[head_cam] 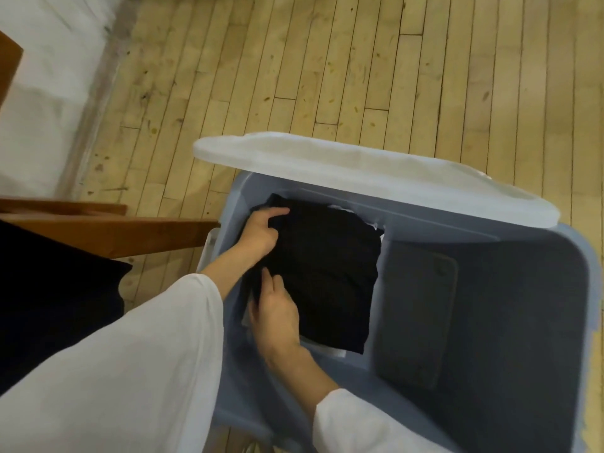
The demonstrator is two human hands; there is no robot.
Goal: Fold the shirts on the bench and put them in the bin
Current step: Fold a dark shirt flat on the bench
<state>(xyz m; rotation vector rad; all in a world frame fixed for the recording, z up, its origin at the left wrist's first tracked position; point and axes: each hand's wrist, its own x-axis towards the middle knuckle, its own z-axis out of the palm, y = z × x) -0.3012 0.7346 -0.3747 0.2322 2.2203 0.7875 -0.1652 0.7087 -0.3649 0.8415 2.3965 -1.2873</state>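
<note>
Down inside the blue-grey bin, toward its left wall: folded black shirt, lying flat atop a layer of white cloth peeking out at the near and far edges. Left hand at the shirt's far left corner, forefinger stretched over the top, thumb and remaining fingers curled and pinching a fold of the black fabric. Right hand nearer, at the shirt's near left edge, forefinger and thumb laid fairly straight against the fabric, other fingers tucked out of sight beside the stack; cannot tell whether gripping or merely touching. Both forearms bare below loose white sleeves. Across the bin's far rim, resting askew, a frosted white lid. Left of the bin, just beside its rim, a brown wooden bench with more dark cloth draped on it. Beyond, pale wooden floorboards and a white wall at far left.
</note>
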